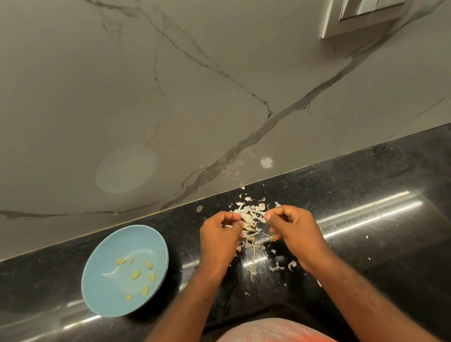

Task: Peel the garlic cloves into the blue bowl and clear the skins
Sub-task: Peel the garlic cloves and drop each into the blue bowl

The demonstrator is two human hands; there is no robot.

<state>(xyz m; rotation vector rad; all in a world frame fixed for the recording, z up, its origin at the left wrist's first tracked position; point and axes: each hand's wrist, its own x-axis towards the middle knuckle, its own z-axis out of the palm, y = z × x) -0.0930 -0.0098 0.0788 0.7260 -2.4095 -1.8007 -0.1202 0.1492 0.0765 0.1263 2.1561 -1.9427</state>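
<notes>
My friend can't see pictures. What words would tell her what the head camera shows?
The left hand and right hand pinch garlic skins over a scattered pile on a black counter. To their left, a blue bowl holds several peeled cloves.

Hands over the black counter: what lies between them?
Head view: a heap of pale papery garlic skins lies between the left hand and the right hand.
</notes>
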